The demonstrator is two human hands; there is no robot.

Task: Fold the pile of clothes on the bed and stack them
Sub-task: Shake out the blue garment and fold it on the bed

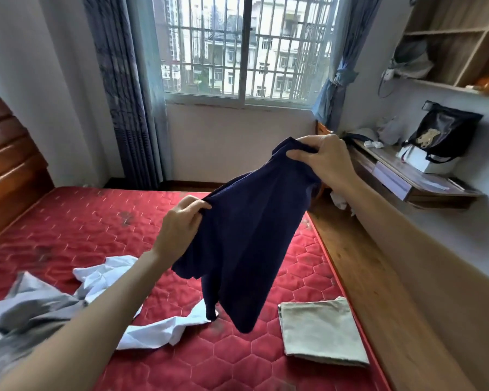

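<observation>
A navy blue garment (246,238) hangs in the air above the red quilted mattress (96,221). My left hand (181,221) pinches its lower left edge. Higher and further right, my right hand (322,159) grips its top edge. The cloth droops in loose folds down to just above the bed. A crumpled white garment (158,331) lies under my left forearm. A heap of grey clothes (29,311) sits at the near left. At the bed's right side lies a folded beige piece (319,331), flat.
A wooden headboard (9,159) stands at the left. Wooden flooring (359,263) runs along the bed's right side. A wall-mounted desk (415,184) holds a black bag (441,131) and small items. The barred window (246,46) with curtains is straight ahead.
</observation>
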